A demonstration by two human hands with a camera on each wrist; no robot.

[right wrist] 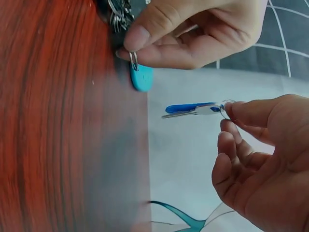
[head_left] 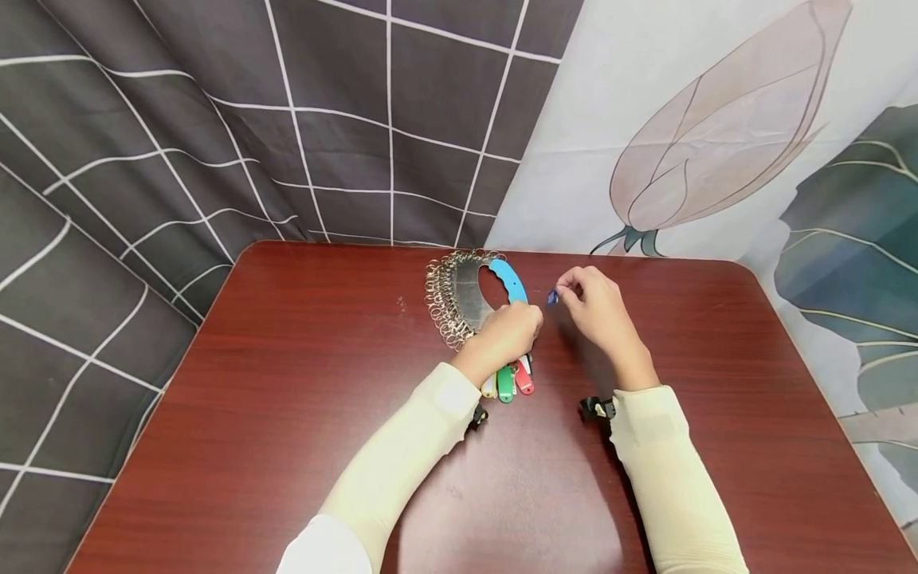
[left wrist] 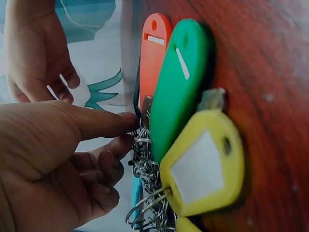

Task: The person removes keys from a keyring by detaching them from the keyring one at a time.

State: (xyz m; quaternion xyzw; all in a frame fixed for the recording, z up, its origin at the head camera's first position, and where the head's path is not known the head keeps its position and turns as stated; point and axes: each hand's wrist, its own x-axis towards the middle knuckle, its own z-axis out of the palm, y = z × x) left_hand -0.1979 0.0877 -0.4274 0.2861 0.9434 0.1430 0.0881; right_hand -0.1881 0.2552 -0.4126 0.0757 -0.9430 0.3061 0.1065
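A large curved key ring holder, with a grey plate (head_left: 470, 291), a blue handle (head_left: 511, 279) and many small metal rings (head_left: 441, 307) along its edge, lies near the table's far side. At its near end my left hand (head_left: 505, 331) pinches a small ring (right wrist: 133, 60) between thumb and forefinger. Below that hand hang a red key tag (left wrist: 153, 58), a green key tag (left wrist: 176, 92) and a yellow key tag (left wrist: 207, 164). To the right, raised above the table, my right hand (head_left: 598, 307) pinches the ring of a key (right wrist: 205, 110) with a blue tag (right wrist: 186, 108).
The reddish-brown wooden table (head_left: 287, 383) reaches back to a dark grid-patterned curtain (head_left: 344, 143) and a pale curtain with a flower print (head_left: 717, 143). Black wrist-camera mounts (head_left: 597, 409) sit by both cuffs, low over the table.
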